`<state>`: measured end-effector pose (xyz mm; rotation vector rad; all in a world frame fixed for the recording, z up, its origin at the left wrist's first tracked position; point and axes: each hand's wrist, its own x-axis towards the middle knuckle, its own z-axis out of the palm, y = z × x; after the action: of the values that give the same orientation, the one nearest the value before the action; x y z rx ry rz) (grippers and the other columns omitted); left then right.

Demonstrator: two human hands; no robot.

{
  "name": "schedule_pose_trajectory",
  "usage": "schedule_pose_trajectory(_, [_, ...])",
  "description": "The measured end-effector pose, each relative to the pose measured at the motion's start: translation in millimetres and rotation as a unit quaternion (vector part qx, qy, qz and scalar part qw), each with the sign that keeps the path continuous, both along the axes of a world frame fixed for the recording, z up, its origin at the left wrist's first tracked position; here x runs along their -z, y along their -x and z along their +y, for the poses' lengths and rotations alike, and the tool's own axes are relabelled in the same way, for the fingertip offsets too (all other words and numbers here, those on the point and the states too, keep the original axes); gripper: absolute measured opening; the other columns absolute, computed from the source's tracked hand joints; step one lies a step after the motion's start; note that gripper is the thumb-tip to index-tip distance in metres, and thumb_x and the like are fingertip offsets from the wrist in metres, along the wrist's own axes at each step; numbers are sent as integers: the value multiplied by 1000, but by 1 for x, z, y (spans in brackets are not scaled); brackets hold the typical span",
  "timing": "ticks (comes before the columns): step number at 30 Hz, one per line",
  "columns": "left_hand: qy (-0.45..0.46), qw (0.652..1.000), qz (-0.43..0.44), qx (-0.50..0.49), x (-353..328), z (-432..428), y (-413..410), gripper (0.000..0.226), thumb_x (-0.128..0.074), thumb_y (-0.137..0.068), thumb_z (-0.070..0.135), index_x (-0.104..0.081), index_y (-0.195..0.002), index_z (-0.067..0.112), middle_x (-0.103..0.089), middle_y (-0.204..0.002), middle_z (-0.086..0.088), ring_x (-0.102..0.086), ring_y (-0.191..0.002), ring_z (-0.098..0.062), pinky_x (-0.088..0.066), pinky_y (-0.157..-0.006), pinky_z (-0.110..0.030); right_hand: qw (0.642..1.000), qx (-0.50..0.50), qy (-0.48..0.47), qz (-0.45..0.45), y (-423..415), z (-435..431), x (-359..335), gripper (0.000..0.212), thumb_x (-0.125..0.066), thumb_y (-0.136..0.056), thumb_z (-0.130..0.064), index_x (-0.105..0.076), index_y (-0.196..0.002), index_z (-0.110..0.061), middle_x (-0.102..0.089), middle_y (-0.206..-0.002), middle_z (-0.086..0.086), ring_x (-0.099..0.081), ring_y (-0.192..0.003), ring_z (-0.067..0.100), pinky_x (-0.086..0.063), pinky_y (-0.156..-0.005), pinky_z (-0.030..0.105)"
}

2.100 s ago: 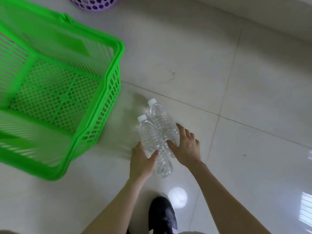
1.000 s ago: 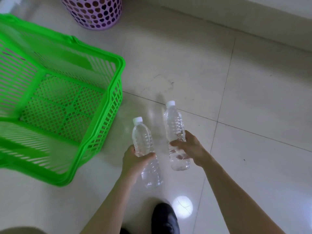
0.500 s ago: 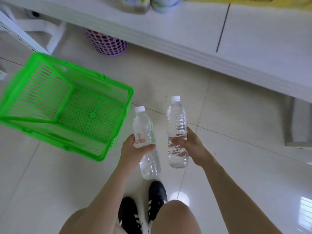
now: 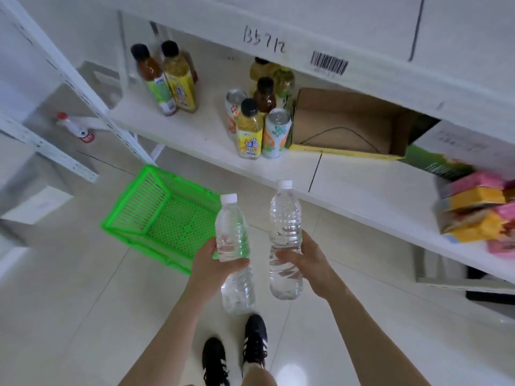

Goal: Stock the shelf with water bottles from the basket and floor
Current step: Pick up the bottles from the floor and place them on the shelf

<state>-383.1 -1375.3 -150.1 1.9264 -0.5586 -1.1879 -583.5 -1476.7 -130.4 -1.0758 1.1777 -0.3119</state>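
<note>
Head view: your left hand [image 4: 213, 264] clamps the left bottle [image 4: 232, 229], right hand [image 4: 308, 264] the right bottle [image 4: 285, 218], fingers [image 4: 237, 264] wrapped mid-body; keep them upright and set them on bare shelf [image 4: 362, 190] beyond your fingers.

Juice bottles [image 4: 249, 132], cans [image 4: 276, 133], cardboard box [image 4: 348, 126].

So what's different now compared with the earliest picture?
The two water bottles lay together on the floor. The left hand has lifted the left bottle and the right hand the right bottle. The hands drew them apart and now grip them upright before the shelf, as the person stood up. The green basket stays on the floor, with nothing visible in it.
</note>
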Motion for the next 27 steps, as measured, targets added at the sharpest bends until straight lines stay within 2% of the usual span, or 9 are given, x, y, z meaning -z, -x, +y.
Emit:
schedule_pose_trajectory(7, [67,998,-10,-19,-119,-1,-33,45,-91,-57,9,-68,-92,25,-74,-82,12,-71,-71,-4,-49,-56,-12,998,-15,58,-33,-35,0,-114,45,-76,-69,-20,-64,-111,-27,-73,-99,2,-70,-91,23,-56,-79,46])
schedule_pose_trajectory(11, [98,995,-14,-15,-176,3,-63,46,-90,-58,15,-69,-96,25,-75,-88,9,-72,-78,-9,-53,-63,-21,995,-19,85,-44,-64,4,-165,49,-76,-65,-23,-64,-112,-29,-73,-97,-1,-70,-92,22,-57,-76,50])
schedule_pose_trajectory(14, [118,993,-27,-2,-212,3,-88,45,-90,-57,18,-69,-95,30,-74,-87,15,-71,-75,-3,-50,-60,-17,992,-23,108,-53,-90,6,-196,41,-78,-70,-18,-65,-108,-27,-73,-97,3,-70,-87,21,-57,-75,54])
schedule_pose_trajectory(18, [134,990,-37,19,-252,1,-124,53,-91,-51,26,-67,-98,32,-74,-88,17,-70,-77,-1,-51,-67,-25,987,-8,144,-69,-122,11,-231,42,-77,-68,-21,-66,-106,-30,-73,-97,1,-69,-87,19,-57,-82,51])
schedule_pose_trajectory(21, [151,987,-53,32,-278,1,-149,55,-88,-43,33,-67,-93,34,-73,-85,20,-69,-73,1,-51,-67,-28,982,0,170,-84,-145,17,-255,43,-78,-66,-23,-66,-106,-28,-73,-96,3,-71,-85,21,-56,-77,52])
schedule_pose_trajectory(24, [174,981,-71,43,-301,2,-173,60,-87,-40,38,-67,-95,36,-73,-87,21,-69,-75,1,-51,-66,-26,975,11,200,-92,-168,22,-275,50,-78,-60,-30,-66,-108,-26,-74,-96,4,-72,-85,23,-57,-75,53])
schedule_pose_trajectory(27, [199,975,-83,53,-320,2,-195,50,-90,-51,26,-65,-92,39,-71,-85,28,-68,-74,6,-47,-61,-19,971,23,216,-97,-188,23,-291,55,-77,-57,-32,-65,-111,-26,-74,-96,3,-72,-86,23,-57,-78,52])
